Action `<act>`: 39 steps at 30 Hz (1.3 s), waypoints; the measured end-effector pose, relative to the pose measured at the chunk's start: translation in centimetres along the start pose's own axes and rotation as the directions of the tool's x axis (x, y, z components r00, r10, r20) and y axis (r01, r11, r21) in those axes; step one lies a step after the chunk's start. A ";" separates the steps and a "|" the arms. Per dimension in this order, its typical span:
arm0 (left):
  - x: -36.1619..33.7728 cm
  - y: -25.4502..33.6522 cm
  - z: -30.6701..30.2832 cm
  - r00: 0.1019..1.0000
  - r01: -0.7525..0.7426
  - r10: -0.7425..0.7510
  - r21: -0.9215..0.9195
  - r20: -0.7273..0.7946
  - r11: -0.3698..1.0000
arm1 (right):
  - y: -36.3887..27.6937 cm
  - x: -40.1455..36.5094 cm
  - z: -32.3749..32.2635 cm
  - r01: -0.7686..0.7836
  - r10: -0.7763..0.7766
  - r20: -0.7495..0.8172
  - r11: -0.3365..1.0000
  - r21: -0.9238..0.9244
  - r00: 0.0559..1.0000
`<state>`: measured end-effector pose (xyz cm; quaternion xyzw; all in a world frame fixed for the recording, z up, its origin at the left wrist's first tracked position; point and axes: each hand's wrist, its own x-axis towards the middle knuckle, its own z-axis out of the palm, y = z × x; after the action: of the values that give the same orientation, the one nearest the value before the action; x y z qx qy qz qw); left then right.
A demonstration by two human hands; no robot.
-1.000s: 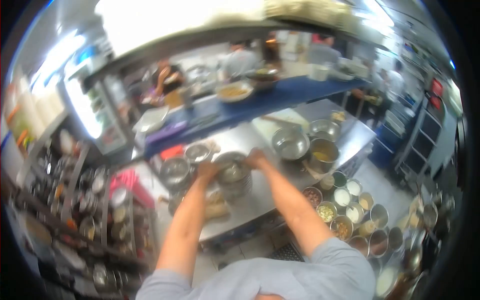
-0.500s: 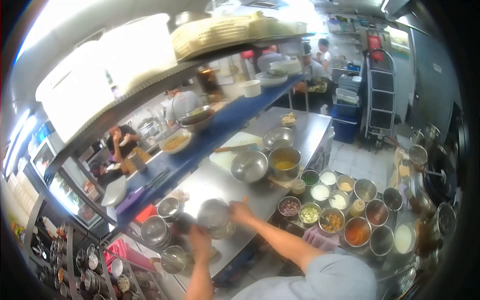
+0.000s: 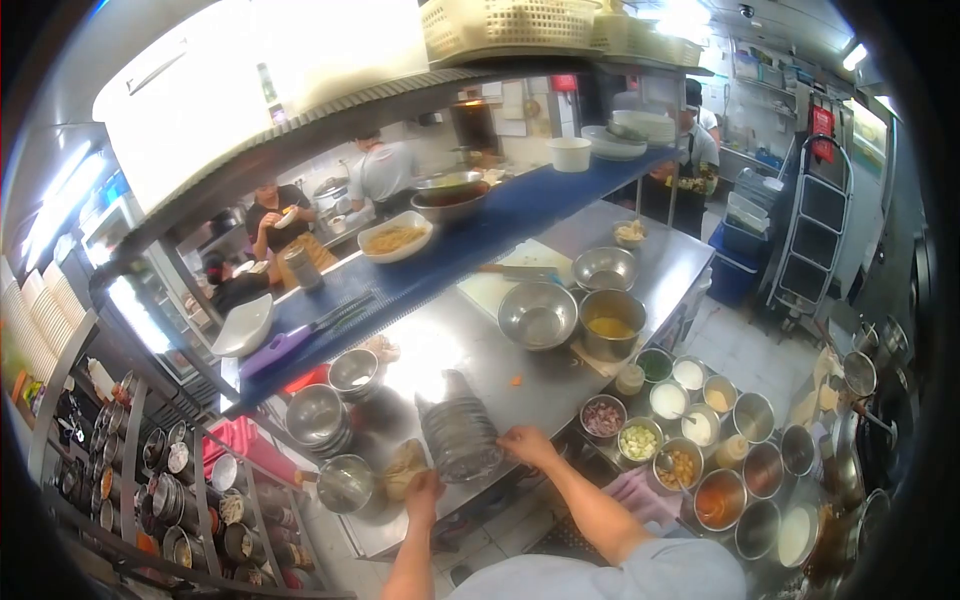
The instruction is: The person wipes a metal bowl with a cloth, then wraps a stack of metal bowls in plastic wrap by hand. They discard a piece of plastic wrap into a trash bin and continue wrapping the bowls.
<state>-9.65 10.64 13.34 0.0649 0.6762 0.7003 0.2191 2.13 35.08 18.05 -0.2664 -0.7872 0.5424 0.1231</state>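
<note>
A stack of clear, round containers (image 3: 462,435) lies on its side on the steel counter between my hands, seemingly in a thin plastic sleeve. My right hand (image 3: 528,444) is closed at the stack's lower right edge, fingers pinched on it. Just off its lower left end, my left hand (image 3: 424,492) is closed; what it grips, if anything, is hidden. A tan, crumpled-looking item (image 3: 404,466) sits beside my left fingers. To the left is a metal pot (image 3: 348,485), with stacked steel bowls (image 3: 316,418) behind it.
A large steel bowl (image 3: 538,315) and a pot of yellow liquid (image 3: 611,322) stand farther back. Several ingredient tins, including diced onion (image 3: 603,416), line the right side. A blue shelf (image 3: 490,215) overhangs the counter. A person (image 3: 283,225) works beyond it.
The stack has tipped from nearly end-on to lying lengthwise towards me. Both hands have moved nearer its lower end. The camera view has shifted, so the scene sits farther right.
</note>
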 end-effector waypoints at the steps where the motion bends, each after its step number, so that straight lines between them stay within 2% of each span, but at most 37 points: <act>1: 0.1 0.0 0.0 1.000 -0.005 0.005 0.023 -0.008 1.000 | -0.9 -0.5 -0.2 -0.037 0.037 0.014 0.999 -0.015 0.999; 3: 0.2 0.4 0.4 1.000 -0.015 0.017 0.067 -0.024 0.998 | -2.5 -0.9 -0.8 -0.106 0.108 0.038 0.993 -0.050 0.993; 6: -0.6 1.3 1.3 0.986 -0.086 0.132 0.384 -0.096 0.919 | 0.3 0.7 0.7 0.102 -0.119 -0.087 0.978 -0.181 0.989; 9: 0.2 -0.2 1.3 0.957 -0.225 0.283 0.473 -0.055 0.852 | 1.0 0.6 1.3 0.174 -0.211 -0.175 0.963 -0.208 0.962; 12: -0.4 -0.2 2.2 0.939 -0.241 0.327 0.468 -0.111 0.850 | 0.8 0.1 1.1 0.140 -0.164 -0.145 0.977 -0.162 0.976; 15: -0.2 -0.4 2.2 0.849 -0.389 0.526 0.617 -0.048 0.684 | 1.8 0.4 1.6 0.148 -0.193 -0.191 0.963 -0.227 0.962; 18: 0.5 -1.0 2.5 0.818 -0.419 0.575 0.653 -0.031 0.631 | 2.4 0.5 1.4 0.090 -0.127 -0.182 0.976 -0.199 0.975; 21: 0.3 -0.5 3.2 0.775 -0.432 0.631 0.708 -0.025 0.558 | 3.0 0.3 1.3 0.088 -0.129 -0.186 0.973 -0.212 0.974; 24: 0.3 -0.5 3.2 0.820 -0.383 0.571 0.694 -0.048 0.609 | 2.5 0.4 1.0 0.083 -0.121 -0.179 0.975 -0.207 0.976; 27: 0.6 -0.9 3.0 0.793 -0.405 0.610 0.737 -0.011 0.540 | 2.8 0.8 1.3 0.102 -0.148 -0.183 0.966 -0.236 0.972; 33: 0.5 -0.1 3.6 0.801 -0.391 0.595 0.693 -0.068 0.606 | 2.4 1.0 1.5 0.116 -0.164 -0.205 0.968 -0.224 0.965; 36: 0.9 -0.3 3.7 0.756 -0.431 0.654 0.720 -0.041 0.543 | 2.6 1.1 1.6 0.169 -0.236 -0.235 0.948 -0.271 0.943; 39: 0.8 -0.2 3.7 0.776 -0.398 0.630 0.742 -0.041 0.539 | 2.9 0.9 1.5 0.143 -0.194 -0.207 0.961 -0.238 0.959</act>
<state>-8.86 14.32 13.28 0.2325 0.8622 0.4251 -0.1474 1.48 35.18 14.68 -0.2704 -0.8432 0.4047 0.2283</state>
